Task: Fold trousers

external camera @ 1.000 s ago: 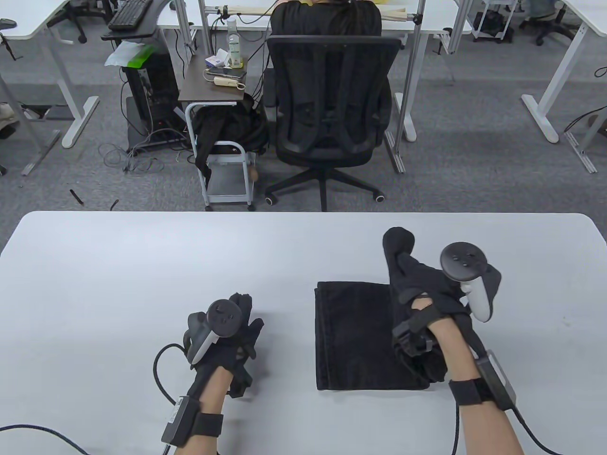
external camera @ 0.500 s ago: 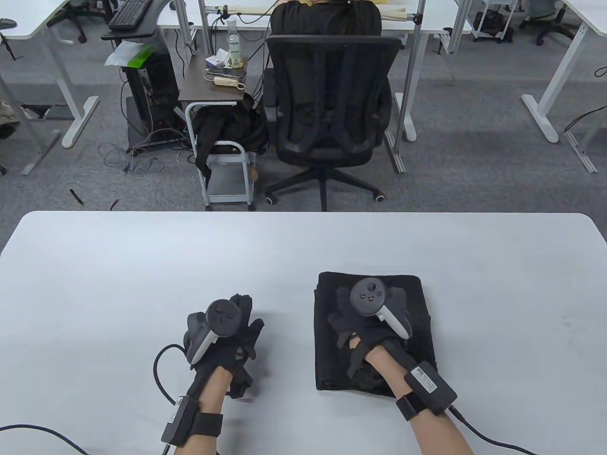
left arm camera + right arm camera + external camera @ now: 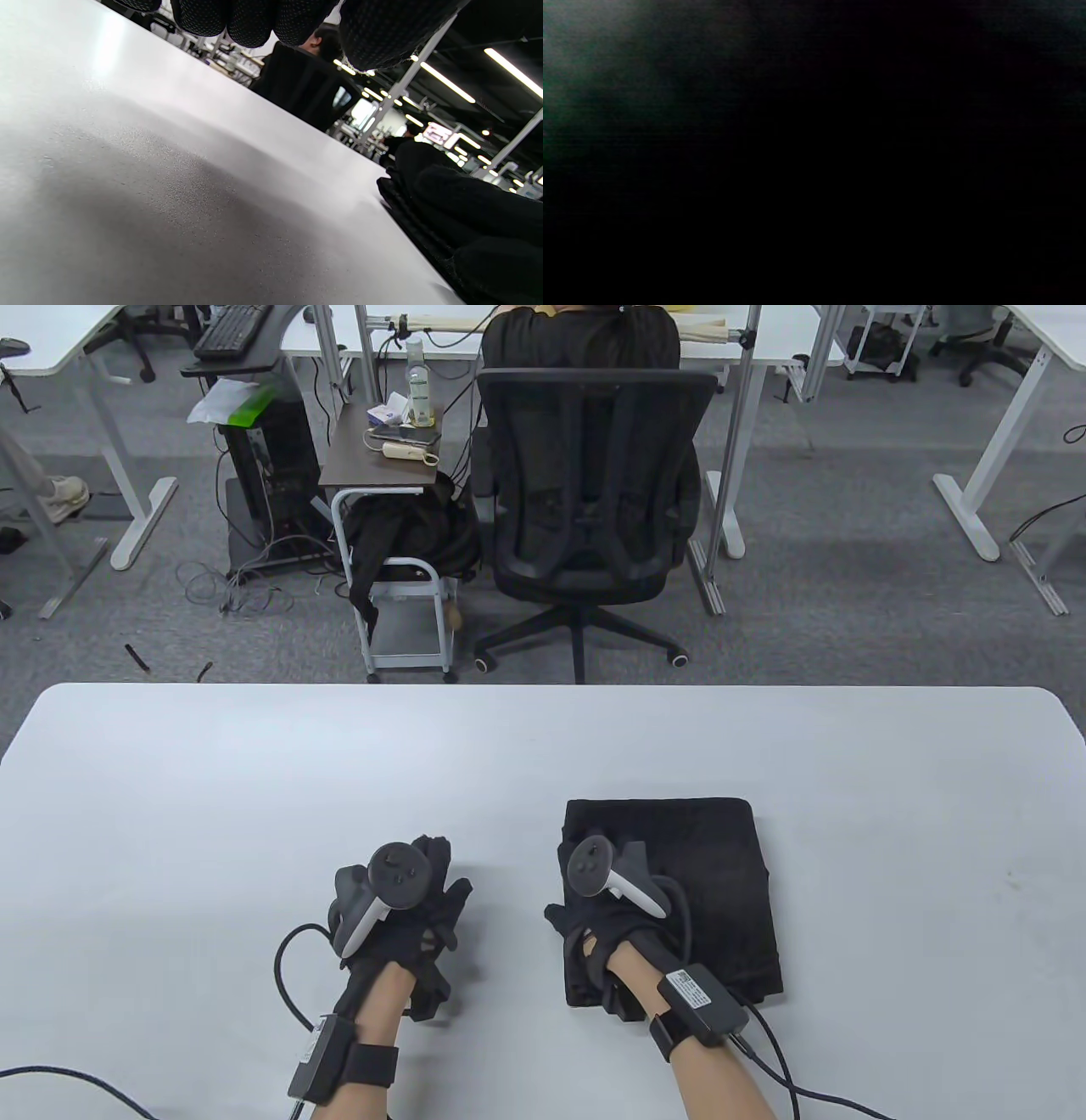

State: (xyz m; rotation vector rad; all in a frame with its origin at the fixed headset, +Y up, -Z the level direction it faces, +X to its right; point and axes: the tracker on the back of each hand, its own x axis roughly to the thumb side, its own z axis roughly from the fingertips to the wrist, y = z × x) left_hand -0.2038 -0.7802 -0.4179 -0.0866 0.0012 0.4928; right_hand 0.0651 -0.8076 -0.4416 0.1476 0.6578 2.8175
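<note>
While both hands point(image 3: 399, 912) point(image 3: 607, 916) lie flat—fingers loose—black trousers point(image 3: 713, 882) form a soft, matte square.

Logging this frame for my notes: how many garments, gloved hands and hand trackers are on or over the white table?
Folded black trousers: 1
Gloved hands, left hand and right hand: 2
Trackers, left tracker and right tracker: 2
Total: 5

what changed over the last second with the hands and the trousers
The right hand carried the raised flap of the trousers over toward the left, laid it flat, and now rests on the bundle's left edge. The trousers went from half-open to a closed square. The left hand stayed where it was on the table.
</note>
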